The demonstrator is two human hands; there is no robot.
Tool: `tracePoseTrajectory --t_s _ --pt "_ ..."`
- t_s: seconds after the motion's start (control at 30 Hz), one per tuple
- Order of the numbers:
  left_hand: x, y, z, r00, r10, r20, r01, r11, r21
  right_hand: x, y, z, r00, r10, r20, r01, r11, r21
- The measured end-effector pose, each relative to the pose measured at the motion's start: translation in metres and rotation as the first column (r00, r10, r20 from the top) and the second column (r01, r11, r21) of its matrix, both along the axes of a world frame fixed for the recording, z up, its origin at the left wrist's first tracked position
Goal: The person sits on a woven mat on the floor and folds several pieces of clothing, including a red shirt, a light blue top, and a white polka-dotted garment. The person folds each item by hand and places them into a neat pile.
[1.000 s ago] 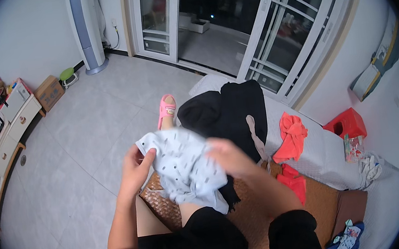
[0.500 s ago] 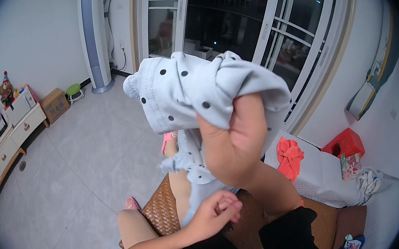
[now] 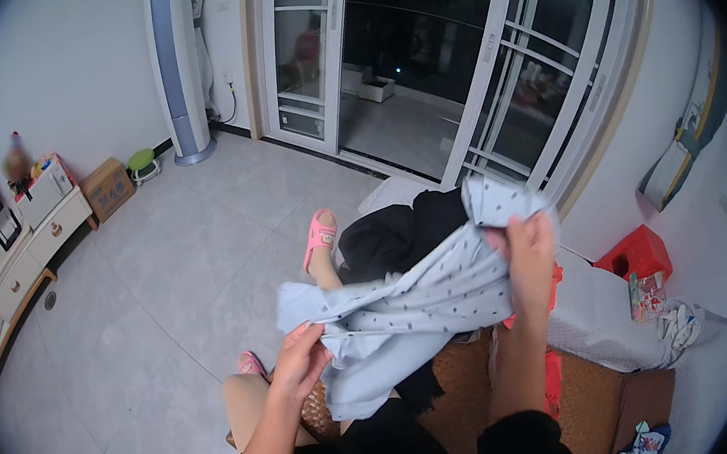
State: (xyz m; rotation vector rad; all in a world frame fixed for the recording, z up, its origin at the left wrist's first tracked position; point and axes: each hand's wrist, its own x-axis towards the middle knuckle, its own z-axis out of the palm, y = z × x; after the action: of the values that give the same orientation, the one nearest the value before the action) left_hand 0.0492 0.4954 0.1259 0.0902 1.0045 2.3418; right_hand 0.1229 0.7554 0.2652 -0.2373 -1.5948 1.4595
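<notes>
A pale blue garment with dark dots (image 3: 426, 301) is stretched between my two hands above my lap. At its left end, my left hand (image 3: 299, 355) pinches the cloth edge between thumb and fingers. My right hand (image 3: 528, 253) grips the upper right part, where the fabric bunches and is smeared by motion. The garment hangs in folds, its plain lower part drooping toward my lap. Just beyond it lies a heap of black cloth (image 3: 404, 231), partly hidden by the garment. Which kind of garment it is cannot be made out.
Woven seat (image 3: 469, 403) beneath me; to its right, a white quilted cover (image 3: 590, 322) bears a red plastic stool (image 3: 640, 254) and other small things. Red cloth (image 3: 553, 380) lies beside my right arm. A low TV cabinet (image 3: 31, 256) stands left, sliding glass doors (image 3: 490, 78) ahead.
The garment has come down from in front of me and is spread out sideways. My left hand, empty before, has taken hold of its left end. My right hand has moved right.
</notes>
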Motion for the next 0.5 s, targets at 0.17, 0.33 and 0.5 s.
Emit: tracePoseTrajectory --t_s 0.17,0.33,0.5 --pt "0.016 0.024 -0.016 0.981 -0.148 -0.127 0.141 0.988 -0.058 0.028 -0.03 -0.127 0.666 0.552 0.502 -0.552 0.817 -0.166" --pt "0.069 0.066 0.022 0.338 -0.398 -0.853 0.026 0.91 -0.414 0.02 -0.082 -0.247 0.68 0.624 0.384 -0.467 0.773 -0.43" --pt "0.106 0.068 0.015 0.193 -0.66 -0.726 0.547 0.687 -0.479 0.005 -0.103 -0.245 0.732 0.635 0.246 -0.435 0.714 -0.548"
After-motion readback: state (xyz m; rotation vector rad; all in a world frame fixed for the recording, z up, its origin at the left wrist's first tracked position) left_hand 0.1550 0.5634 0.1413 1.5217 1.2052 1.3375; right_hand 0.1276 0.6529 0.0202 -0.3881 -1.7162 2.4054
